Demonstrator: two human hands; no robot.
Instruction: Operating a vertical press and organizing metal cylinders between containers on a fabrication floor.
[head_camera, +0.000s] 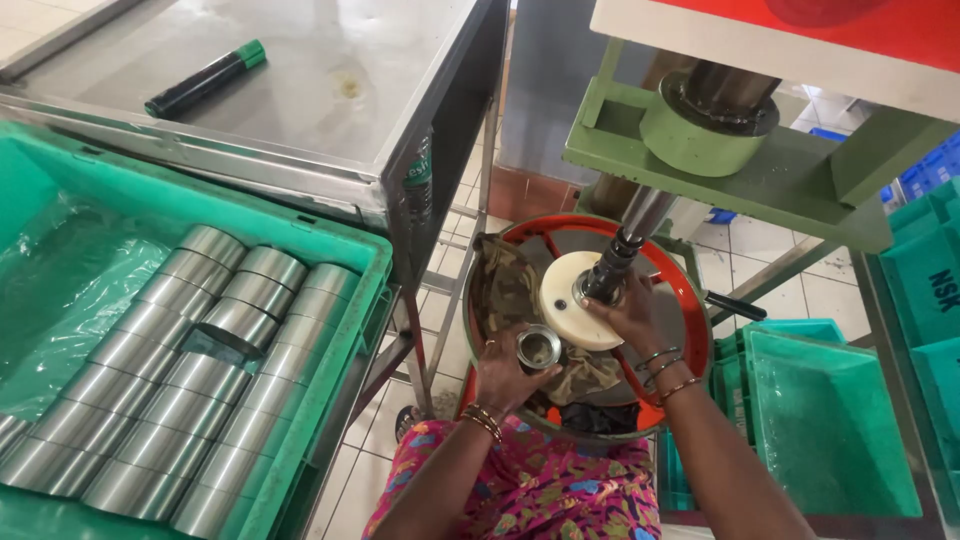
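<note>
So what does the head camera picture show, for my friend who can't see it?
A person's left hand holds a small metal ring while the right hand touches a white disc under a press shaft. To the left, a green crate holds rows of shiny metal cylinders.

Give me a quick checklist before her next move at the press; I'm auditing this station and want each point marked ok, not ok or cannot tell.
1. Left hand grips the metal ring: ok.
2. Right hand rests on the white disc beside the press shaft: ok.
3. Fingers clear of the shaft tip: not ok, they touch it.
4. Ring seated on the disc: not ok, it sits beside the disc.
5. Green crate stocked with steel sleeves: ok.
6. Cloth clear of the disc: cannot tell.
</note>
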